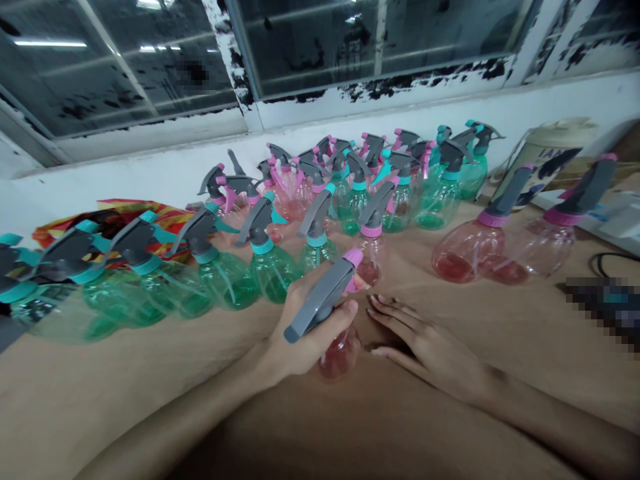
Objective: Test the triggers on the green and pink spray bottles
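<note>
My left hand [300,333] is wrapped round a pink spray bottle [339,353] with a grey trigger head and pink collar, holding it upright on the brown table [150,387]. My right hand [420,340] lies flat beside it, fingers stretched out on the tabletop and holding nothing. Just beyond my hands stands a row of green spray bottles [225,273] with grey and teal heads. Behind them is a cluster of several more pink and green spray bottles [360,187].
Two pink spray bottles [470,247] stand at the right. A beige jug [545,160] sits at the back right near the white wall. A red and yellow bag [125,213] lies at the left. A black cable [600,260] runs at the right edge.
</note>
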`<state>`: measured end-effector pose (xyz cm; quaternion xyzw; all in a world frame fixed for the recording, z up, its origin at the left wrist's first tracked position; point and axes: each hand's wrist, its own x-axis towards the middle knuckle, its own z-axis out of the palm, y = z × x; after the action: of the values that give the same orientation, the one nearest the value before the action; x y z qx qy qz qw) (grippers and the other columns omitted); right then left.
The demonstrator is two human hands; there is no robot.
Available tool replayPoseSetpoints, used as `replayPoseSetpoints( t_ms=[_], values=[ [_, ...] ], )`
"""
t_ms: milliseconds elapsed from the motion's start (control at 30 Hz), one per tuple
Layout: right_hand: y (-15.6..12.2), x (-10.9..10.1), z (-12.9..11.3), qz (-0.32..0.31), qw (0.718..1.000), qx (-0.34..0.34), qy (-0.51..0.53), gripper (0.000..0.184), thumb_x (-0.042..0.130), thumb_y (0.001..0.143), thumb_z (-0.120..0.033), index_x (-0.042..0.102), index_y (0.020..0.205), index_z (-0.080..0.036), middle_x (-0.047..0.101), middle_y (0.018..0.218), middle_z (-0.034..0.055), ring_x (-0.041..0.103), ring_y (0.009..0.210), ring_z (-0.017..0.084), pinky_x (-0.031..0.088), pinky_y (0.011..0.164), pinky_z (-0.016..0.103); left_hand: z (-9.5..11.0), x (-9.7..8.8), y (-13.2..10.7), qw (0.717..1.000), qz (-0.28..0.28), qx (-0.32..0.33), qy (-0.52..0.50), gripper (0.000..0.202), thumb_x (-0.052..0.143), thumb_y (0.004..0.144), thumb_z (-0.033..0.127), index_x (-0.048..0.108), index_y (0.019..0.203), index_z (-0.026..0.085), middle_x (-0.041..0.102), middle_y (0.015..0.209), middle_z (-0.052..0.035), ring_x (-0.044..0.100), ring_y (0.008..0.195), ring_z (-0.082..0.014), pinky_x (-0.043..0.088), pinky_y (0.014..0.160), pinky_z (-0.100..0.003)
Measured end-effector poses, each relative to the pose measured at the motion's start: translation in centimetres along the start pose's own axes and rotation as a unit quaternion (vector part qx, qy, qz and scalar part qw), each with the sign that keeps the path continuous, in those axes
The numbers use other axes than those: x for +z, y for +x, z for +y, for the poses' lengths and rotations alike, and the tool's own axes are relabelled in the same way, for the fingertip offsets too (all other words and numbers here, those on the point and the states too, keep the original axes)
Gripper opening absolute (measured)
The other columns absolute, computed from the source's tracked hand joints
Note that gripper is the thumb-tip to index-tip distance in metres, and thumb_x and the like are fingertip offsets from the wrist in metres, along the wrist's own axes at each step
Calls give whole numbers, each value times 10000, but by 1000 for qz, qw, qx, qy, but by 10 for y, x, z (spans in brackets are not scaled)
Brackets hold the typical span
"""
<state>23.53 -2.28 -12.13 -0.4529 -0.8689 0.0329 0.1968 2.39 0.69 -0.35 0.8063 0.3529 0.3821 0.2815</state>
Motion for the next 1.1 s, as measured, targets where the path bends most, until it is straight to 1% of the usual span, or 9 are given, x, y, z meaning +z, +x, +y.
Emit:
replayPoseSetpoints(
  t_ms=[67, 200, 300, 533, 733, 800, 933, 1033, 1100],
  values=[
    [0, 0, 0, -1, 1000, -1, 7, 538, 446, 921, -434, 452, 1339, -95, 450, 1408, 128, 392, 1313, 237, 372, 1066, 453, -2, 2, 0, 1000, 14, 7, 6, 52, 500, 762, 203, 532, 733, 231, 514, 672, 22, 495, 564, -141, 454, 568, -290],
    [-1, 1, 1, 6, 999, 7, 34, 542, 483, 905, -431, 436, 1359, -139, 460, 1406, 114, 394, 1312, 240, 372, 1066, 460, -6, 5, -1, 1000, 15, 5, -2, 135, 487, 755, 196, 581, 844, 236, 581, 735, 5, 533, 575, -143, 476, 571, -292],
    [-1, 1, 1, 11, 999, 10, 42, 548, 500, 896, -429, 431, 1364, -153, 473, 1397, 111, 402, 1306, 247, 376, 1062, 469, -6, 6, -2, 1000, 15, -7, -7, 139, 497, 749, 203, 589, 849, 232, 589, 722, 1, 549, 578, -148, 483, 583, -295],
    [0, 0, 2, -1, 1000, 11, 29, 537, 473, 906, -443, 457, 1338, -125, 468, 1401, 120, 408, 1304, 239, 377, 1062, 461, -4, 5, -2, 1000, 7, -22, -10, 112, 503, 755, 208, 575, 839, 220, 575, 741, -2, 568, 616, -150, 494, 639, -303],
    [-1, 0, 2, 1, 999, 16, 41, 526, 486, 900, -442, 456, 1343, -160, 480, 1395, 107, 412, 1302, 238, 376, 1060, 469, 1, 5, -2, 999, 11, -35, -6, 69, 511, 788, 194, 562, 831, 211, 576, 778, -12, 568, 637, -151, 491, 670, -312],
    [-1, 0, 2, 0, 999, 17, 38, 527, 483, 900, -445, 456, 1341, -159, 485, 1391, 109, 422, 1296, 240, 382, 1055, 472, 0, 5, -2, 1000, 8, -29, -2, 51, 511, 786, 202, 553, 812, 215, 569, 756, -6, 555, 625, -150, 487, 664, -314],
    [0, -1, 2, 2, 999, 17, 33, 527, 488, 896, -453, 470, 1327, -149, 493, 1383, 119, 440, 1282, 249, 391, 1045, 481, -4, 2, 0, 1000, 1, 7, -3, 72, 507, 779, 219, 565, 820, 224, 568, 719, 6, 548, 615, -153, 479, 616, -302],
    [0, -1, 2, 3, 999, 22, 35, 524, 493, 892, -460, 476, 1323, -162, 500, 1377, 117, 447, 1275, 261, 390, 1039, 504, -3, 0, 0, 1000, -9, -4, -7, 112, 511, 792, 222, 580, 879, 225, 586, 724, 10, 556, 610, -148, 482, 610, -293],
    [0, -2, 2, 6, 999, 24, 41, 514, 500, 889, -459, 479, 1322, -183, 513, 1367, 108, 452, 1270, 264, 394, 1033, 511, -1, 0, 0, 1000, -17, -18, -17, 94, 516, 800, 231, 579, 870, 224, 607, 756, 1, 579, 651, -151, 491, 634, -288]
  ],
)
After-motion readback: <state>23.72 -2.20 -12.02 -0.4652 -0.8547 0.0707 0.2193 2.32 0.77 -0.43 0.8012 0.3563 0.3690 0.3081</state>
